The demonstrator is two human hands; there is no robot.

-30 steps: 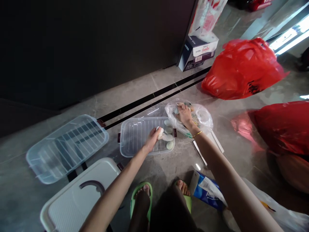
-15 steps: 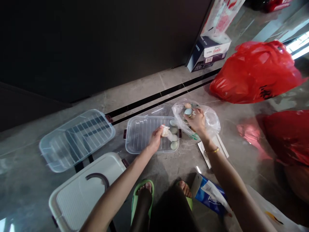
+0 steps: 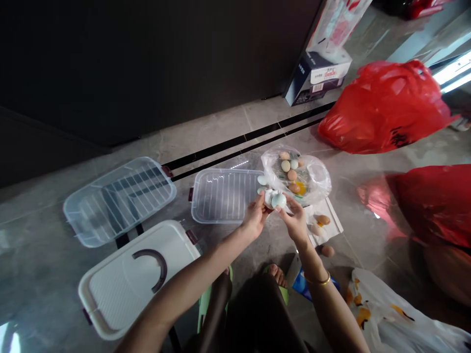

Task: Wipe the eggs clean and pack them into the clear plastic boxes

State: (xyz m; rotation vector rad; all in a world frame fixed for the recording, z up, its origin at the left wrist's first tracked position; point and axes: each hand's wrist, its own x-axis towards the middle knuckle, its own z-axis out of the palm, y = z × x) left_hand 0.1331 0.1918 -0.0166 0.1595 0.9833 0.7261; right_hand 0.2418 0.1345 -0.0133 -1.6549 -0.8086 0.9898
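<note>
My right hand (image 3: 295, 221) grips a pale blue-green egg (image 3: 279, 201) between thumb and fingers. Pressed close to it, my left hand (image 3: 255, 215) pinches a crumpled white tissue (image 3: 269, 196) against the egg. Both are over the right end of a clear plastic bin (image 3: 221, 215), where a few pale eggs (image 3: 262, 180) lie along the side, partly hidden by my hands. Just beyond my right hand, an open plastic bag (image 3: 319, 172) holds several brown and pale eggs (image 3: 292, 175), with spilled yolk (image 3: 300, 188) among them.
Brown eggs, one smeared with yolk (image 3: 323, 220), rest on a white flat piece (image 3: 333, 226); another egg (image 3: 327, 251) is on the floor. Left are a second clear bin (image 3: 121, 203) and a white handled lid (image 3: 117, 284). Red bags (image 3: 382, 113) and a tissue pack (image 3: 303, 284) are right.
My right hand has come out of the bag with a pale egg and moved down-left. My left hand, with the tissue, has moved right to meet it.
</note>
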